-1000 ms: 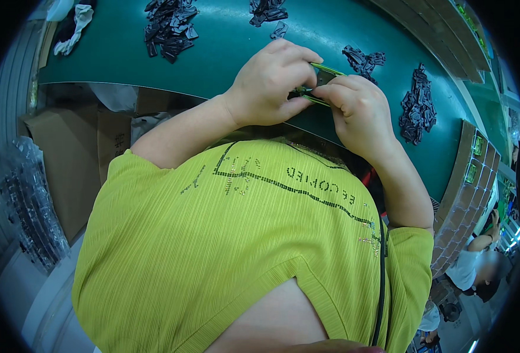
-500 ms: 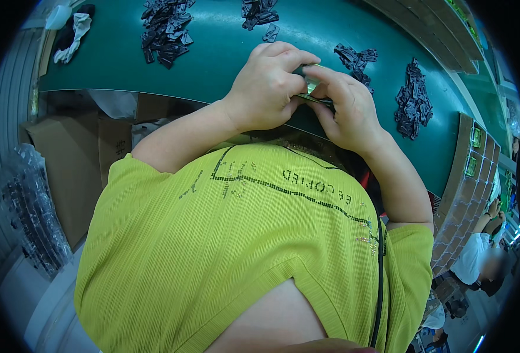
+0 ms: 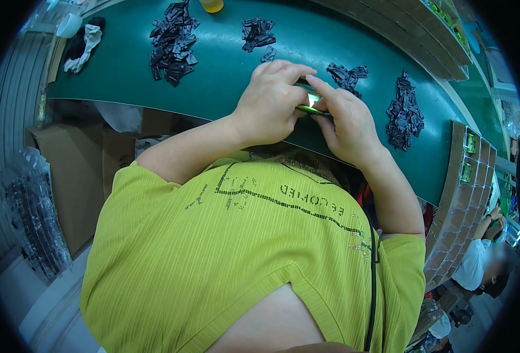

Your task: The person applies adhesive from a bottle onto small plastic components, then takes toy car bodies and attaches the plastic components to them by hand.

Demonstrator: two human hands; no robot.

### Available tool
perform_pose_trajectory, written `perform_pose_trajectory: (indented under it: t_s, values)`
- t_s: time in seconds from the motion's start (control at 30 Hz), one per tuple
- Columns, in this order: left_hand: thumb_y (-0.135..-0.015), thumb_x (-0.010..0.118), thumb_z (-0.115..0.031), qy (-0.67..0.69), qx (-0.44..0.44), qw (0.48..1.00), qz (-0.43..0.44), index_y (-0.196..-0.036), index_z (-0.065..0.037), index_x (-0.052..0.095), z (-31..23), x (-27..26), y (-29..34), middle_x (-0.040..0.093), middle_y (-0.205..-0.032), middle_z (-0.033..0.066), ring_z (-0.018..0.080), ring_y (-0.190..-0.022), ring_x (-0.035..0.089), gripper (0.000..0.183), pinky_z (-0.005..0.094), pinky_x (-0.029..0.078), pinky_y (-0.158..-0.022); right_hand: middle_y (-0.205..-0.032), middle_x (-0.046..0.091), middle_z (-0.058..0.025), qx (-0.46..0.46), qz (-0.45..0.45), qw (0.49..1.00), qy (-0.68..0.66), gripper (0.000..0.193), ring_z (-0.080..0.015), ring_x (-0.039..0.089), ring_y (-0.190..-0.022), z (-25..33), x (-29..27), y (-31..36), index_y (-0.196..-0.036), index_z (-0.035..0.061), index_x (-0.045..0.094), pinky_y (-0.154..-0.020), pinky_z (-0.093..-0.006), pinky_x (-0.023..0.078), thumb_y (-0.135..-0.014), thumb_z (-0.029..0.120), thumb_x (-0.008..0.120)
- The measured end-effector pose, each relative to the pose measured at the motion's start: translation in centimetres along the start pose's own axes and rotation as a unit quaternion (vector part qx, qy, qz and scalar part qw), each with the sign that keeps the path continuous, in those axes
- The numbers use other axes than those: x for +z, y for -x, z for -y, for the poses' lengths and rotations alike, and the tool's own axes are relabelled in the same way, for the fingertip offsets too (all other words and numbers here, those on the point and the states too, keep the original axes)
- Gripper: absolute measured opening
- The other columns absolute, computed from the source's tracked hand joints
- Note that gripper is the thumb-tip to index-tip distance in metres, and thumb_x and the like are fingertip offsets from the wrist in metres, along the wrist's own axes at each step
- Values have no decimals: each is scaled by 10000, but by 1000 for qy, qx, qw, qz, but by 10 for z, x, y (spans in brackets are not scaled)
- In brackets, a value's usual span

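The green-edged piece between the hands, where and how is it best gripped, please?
Probably by its opposite ends, from left and right: the left hand and right hand hold the green-edged piece at either side, leaving part of its bright, seemingly flat face uncovered.

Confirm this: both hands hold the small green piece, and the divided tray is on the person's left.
Wrong side: the head view shows the divided tray on the person's right. The left hand and right hand do hold the small green piece.

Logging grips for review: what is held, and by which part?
A green piece, by opposite ends: the left hand on one, the right hand on the other.
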State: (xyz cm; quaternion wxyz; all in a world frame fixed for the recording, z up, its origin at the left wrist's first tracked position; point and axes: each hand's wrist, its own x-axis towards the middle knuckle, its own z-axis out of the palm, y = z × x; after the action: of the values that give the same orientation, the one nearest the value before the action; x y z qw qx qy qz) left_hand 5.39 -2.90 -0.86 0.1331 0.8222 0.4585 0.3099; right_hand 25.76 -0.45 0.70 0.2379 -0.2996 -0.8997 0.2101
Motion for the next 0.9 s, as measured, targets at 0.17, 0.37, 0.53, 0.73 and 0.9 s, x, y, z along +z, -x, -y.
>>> perform_pose_trajectory:
  t_s: [0.17, 0.37, 0.53, 0.73, 0.9]
  values:
    - [-653, 784, -291, 20, -4, 1000, -11, -770, -16, 669, -6, -12, -19, 615, -1204, 111, 332, -1205, 513, 320, 466, 372, -1028, -797, 601, -89, 78, 1, 986, -146, 734, -289, 577, -747, -3, -26, -6, -1427, 113, 476, -690, -373, 491, -749, -33, 719]
    - [-761, 771, -217, 310, -82, 939, 122, -975, 6, 672, -2, -28, -53, 639, -1060, 75, 197, -1019, 580, 325, 349, 453, -906, -766, 561, -5, 122, -63, 937, -320, 613, -71, 531, -720, -16, -55, -9, -1434, 60, 463, -666, -212, 443, -866, -17, 679]
    - [-902, 688, -68, 505, -118, 842, 146, -1319, 14, 526, 10, -34, -75, 658, -928, 59, 120, -836, 676, 455, 242, 556, -773, -799, 590, 6, 166, -83, 919, -348, 472, -75, 559, -752, -33, -65, -7, -1327, 68, 571, -707, -205, 467, -874, 55, 704]
    - [-933, 669, -112, 616, -214, 738, 173, -1389, 28, 462, 13, -19, -86, 688, -838, 85, 163, -797, 708, 520, 275, 575, -767, -841, 660, -35, 65, -83, 982, -155, 201, -156, 639, -786, -43, -72, -22, -1022, 64, 726, -720, -258, 510, -829, 107, 759]
    - [-891, 719, -134, 647, -221, 708, 178, -1481, 34, 327, 14, -7, -86, 677, -837, 104, 168, -785, 698, 728, 285, 566, -735, -805, 690, -75, 22, -65, 992, -110, 146, -177, 664, -734, -56, -68, -27, -916, 38, 733, -642, -267, 507, -785, 87, 773]
